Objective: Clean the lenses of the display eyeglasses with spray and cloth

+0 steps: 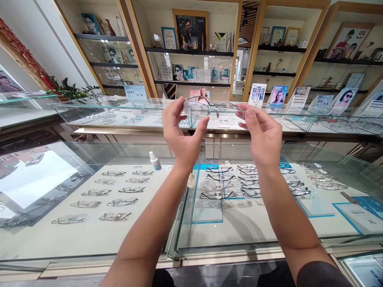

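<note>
A pair of thin-rimmed eyeglasses (213, 112) is held up in front of me, above the glass display counter. My left hand (183, 137) is closed on its left end, with the thumb close to the left lens. At the right end, my right hand (263, 137) pinches the frame between thumb and fingers. Both forearms reach up over the counter. Where each fingertip touches the frame is partly hidden. On the counter, left of my left forearm, stands a small white spray bottle (155, 161).
Below my hands, a glass display case (203, 249) holds rows of eyeglasses (220, 194). More eyeglasses (96, 192) lie to the left. Behind stands a second glass counter (134, 129) with upright advertising cards (278, 97). Wooden shelves (191, 52) with framed pictures line the wall.
</note>
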`<action>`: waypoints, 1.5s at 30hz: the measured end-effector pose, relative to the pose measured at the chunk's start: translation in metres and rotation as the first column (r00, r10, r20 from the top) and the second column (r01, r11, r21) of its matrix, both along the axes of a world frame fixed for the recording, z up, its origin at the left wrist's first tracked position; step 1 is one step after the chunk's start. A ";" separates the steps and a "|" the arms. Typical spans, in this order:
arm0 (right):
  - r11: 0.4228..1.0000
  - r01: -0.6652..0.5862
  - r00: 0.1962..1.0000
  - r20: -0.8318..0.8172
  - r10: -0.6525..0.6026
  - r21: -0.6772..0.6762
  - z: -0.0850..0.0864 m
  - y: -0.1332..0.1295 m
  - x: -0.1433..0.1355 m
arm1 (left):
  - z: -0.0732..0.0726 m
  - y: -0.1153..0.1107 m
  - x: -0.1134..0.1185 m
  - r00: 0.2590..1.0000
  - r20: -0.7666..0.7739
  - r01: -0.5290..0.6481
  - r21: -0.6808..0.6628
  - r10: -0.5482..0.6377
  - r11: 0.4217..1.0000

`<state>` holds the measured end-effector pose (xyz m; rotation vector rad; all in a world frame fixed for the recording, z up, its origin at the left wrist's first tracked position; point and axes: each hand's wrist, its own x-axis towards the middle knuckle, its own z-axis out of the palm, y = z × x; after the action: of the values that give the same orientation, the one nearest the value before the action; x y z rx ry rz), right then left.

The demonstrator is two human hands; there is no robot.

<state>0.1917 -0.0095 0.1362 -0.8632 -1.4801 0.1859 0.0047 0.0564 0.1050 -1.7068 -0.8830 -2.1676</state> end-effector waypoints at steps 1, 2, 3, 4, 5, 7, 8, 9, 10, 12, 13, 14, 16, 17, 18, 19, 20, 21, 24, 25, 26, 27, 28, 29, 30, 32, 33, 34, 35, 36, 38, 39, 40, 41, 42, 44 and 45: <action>1.000 -0.014 1.000 -0.005 0.014 -0.009 0.000 -0.001 -0.001 | 0.000 0.002 -0.001 1.000 -0.002 0.029 -0.013 -0.029 0.999; 0.999 -0.026 1.000 -0.008 0.026 -0.018 0.000 -0.002 -0.002 | -0.001 0.005 -0.001 0.999 -0.004 0.053 -0.028 -0.053 0.998; 0.999 -0.034 0.999 -0.010 0.034 -0.024 0.000 -0.004 -0.002 | -0.001 0.007 -0.002 0.998 -0.007 0.070 -0.047 -0.070 0.996; 0.999 -0.039 0.999 -0.012 0.038 -0.029 0.000 -0.005 -0.003 | -0.002 0.009 -0.003 0.996 -0.013 0.083 -0.069 -0.084 0.994; 0.999 -0.040 0.999 -0.016 0.039 -0.030 0.000 -0.006 -0.003 | -0.003 0.011 -0.003 0.995 -0.020 0.095 -0.090 -0.097 0.991; 0.999 -0.043 0.999 -0.019 0.042 -0.033 0.000 -0.008 -0.004 | -0.004 0.015 -0.003 0.991 -0.030 0.124 -0.121 -0.129 0.985; 0.998 -0.045 0.999 -0.015 0.045 -0.038 0.000 -0.009 -0.005 | -0.005 0.017 -0.003 0.989 -0.032 0.142 -0.131 -0.148 0.981; 0.998 -0.051 0.999 -0.009 0.050 -0.045 0.000 -0.009 -0.005 | -0.006 0.018 -0.003 0.986 -0.031 0.160 -0.140 -0.166 0.977; 0.997 -0.061 0.998 -0.004 0.061 -0.051 -0.001 -0.009 -0.006 | -0.007 0.020 -0.003 0.983 -0.027 0.178 -0.145 -0.184 0.973; 0.994 -0.100 0.995 -0.013 0.099 -0.054 -0.002 -0.007 -0.006 | -0.008 0.022 -0.002 0.974 -0.020 0.219 -0.144 -0.224 0.965; 0.990 -0.131 0.991 -0.028 0.130 -0.047 -0.003 -0.005 -0.006 | -0.009 0.023 -0.002 0.969 -0.016 0.242 -0.136 -0.247 0.961; 0.985 -0.169 0.985 -0.047 0.167 -0.039 -0.003 -0.003 -0.005 | -0.009 0.024 -0.002 0.963 -0.013 0.264 -0.125 -0.268 0.956; 0.969 -0.247 0.966 -0.080 0.244 -0.026 -0.002 0.001 0.000 | -0.009 0.024 -0.004 0.956 -0.019 0.289 -0.105 -0.292 0.952; 0.960 -0.278 0.957 -0.088 0.275 -0.023 -0.001 0.002 0.004 | -0.008 0.023 -0.005 0.956 -0.034 0.286 -0.098 -0.291 0.953; 0.954 -0.299 0.951 -0.088 0.296 -0.026 0.000 0.003 0.009 | -0.006 0.021 -0.007 0.959 -0.061 0.272 -0.091 -0.278 0.958; 0.950 -0.310 0.949 -0.079 0.306 -0.037 0.002 0.004 0.014 | -0.004 0.019 -0.009 0.962 -0.100 0.246 -0.084 -0.254 0.966; 0.950 -0.309 0.950 -0.062 0.306 -0.052 0.004 0.004 0.019 | -0.001 0.016 -0.011 0.963 -0.151 0.213 -0.074 -0.222 0.974; 0.950 -0.303 0.953 -0.036 0.301 -0.080 0.006 0.004 0.024 | 0.001 0.012 -0.012 0.960 -0.212 0.175 -0.062 -0.185 0.983; 0.952 -0.263 0.958 0.070 0.277 -0.157 0.009 0.005 0.033 | 0.010 -0.001 -0.014 0.907 -0.412 0.081 -0.027 -0.085 0.996; 0.955 -0.245 0.959 0.105 0.264 -0.168 0.009 0.005 0.034 | 0.012 -0.006 -0.014 0.883 -0.464 0.064 -0.019 -0.065 0.998; 0.959 -0.226 0.959 0.136 0.250 -0.170 0.009 0.005 0.034 | 0.014 -0.010 -0.013 0.862 -0.503 0.054 -0.012 -0.053 0.998; 0.964 -0.207 0.959 0.161 0.233 -0.165 0.008 0.006 0.034 | 0.015 -0.013 -0.012 0.847 -0.530 0.050 -0.004 -0.045 0.999; 0.969 -0.191 0.959 0.180 0.219 -0.159 0.008 0.006 0.033 | 0.016 -0.016 -0.010 0.835 -0.548 0.051 0.001 -0.042 0.999; 0.971 -0.181 0.959 0.192 0.209 -0.156 0.008 0.006 0.032 | 0.017 -0.018 -0.009 0.827 -0.560 0.055 0.006 -0.042 0.998; 0.972 -0.177 0.957 0.201 0.207 -0.156 0.008 0.006 0.031 | 0.017 -0.020 -0.008 0.821 -0.569 0.060 0.010 -0.043 0.998; 0.967 -0.191 0.951 0.214 0.224 -0.167 0.008 0.006 0.031 | 0.018 -0.024 -0.006 0.817 -0.574 0.068 0.005 -0.053 0.998; 0.963 -0.204 0.946 0.219 0.240 -0.176 0.009 0.005 0.032 | 0.019 -0.025 -0.006 0.819 -0.570 0.073 -0.003 -0.062 0.997; 0.958 -0.218 0.941 0.222 0.257 -0.183 0.010 0.005 0.032 | 0.019 -0.026 -0.005 0.824 -0.561 0.081 -0.015 -0.075 0.997; 0.954 -0.233 0.936 0.222 0.273 -0.189 0.010 0.005 0.033 | 0.019 -0.027 -0.005 0.830 -0.549 0.092 -0.030 -0.093 0.995; 0.949 -0.248 0.932 0.220 0.288 -0.193 0.010 0.005 0.034 | 0.020 -0.028 -0.005 0.837 -0.534 0.107 -0.050 -0.117 0.993; 0.938 -0.284 0.925 0.200 0.322 -0.199 0.010 0.007 0.036 | 0.019 -0.028 -0.004 0.848 -0.498 0.156 -0.093 -0.182 0.983; 0.927 -0.310 0.920 0.180 0.348 -0.210 0.009 0.008 0.036 | 0.019 -0.028 -0.003 0.850 -0.477 0.190 -0.117 -0.223 0.975; 0.912 -0.340 0.913 0.152 0.379 -0.230 0.008 0.010 0.037 | 0.018 -0.026 -0.003 0.849 -0.455 0.230 -0.142 -0.270 0.963; 0.891 -0.372 0.904 0.116 0.412 -0.260 0.007 0.011 0.037 | 0.017 -0.025 -0.002 0.843 -0.434 0.272 -0.167 -0.319 0.948; 0.865 -0.405 0.893 0.077 0.444 -0.295 0.006 0.013 0.037 | 0.016 -0.023 -0.001 0.834 -0.413 0.315 -0.192 -0.367 0.930; 0.812 -0.457 0.871 0.001 0.491 -0.362 0.005 0.016 0.036 | 0.013 -0.019 -0.001 0.809 -0.379 0.385 -0.233 -0.448 0.893; 0.791 -0.474 0.863 -0.028 0.504 -0.387 0.005 0.017 0.036 | 0.011 -0.016 0.000 0.799 -0.367 0.410 -0.246 -0.476 0.878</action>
<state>0.2276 0.0072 0.1410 -0.7763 -1.7537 0.8667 0.0044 0.0400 0.1164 -2.5504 -0.5808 -1.8774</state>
